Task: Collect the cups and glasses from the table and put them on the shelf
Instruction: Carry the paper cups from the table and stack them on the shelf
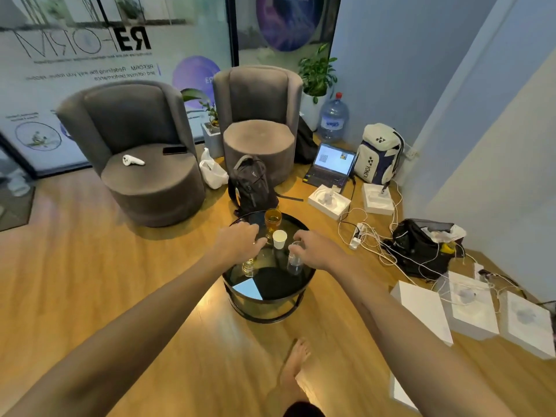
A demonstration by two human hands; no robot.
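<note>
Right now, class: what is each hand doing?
Left hand: fingers curled over a glass; grip unclear.
Right hand: fingers grip a clear glass.

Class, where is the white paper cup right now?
In the head view, the white paper cup stands on the round black table, between both hands, just right of the amber glass.

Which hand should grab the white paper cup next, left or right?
Probably neither yet. The white paper cup stands free between both hands. The left hand sits on a clear glass; the right hand has fingers around another glass. The right fingertips look nearer.
</note>
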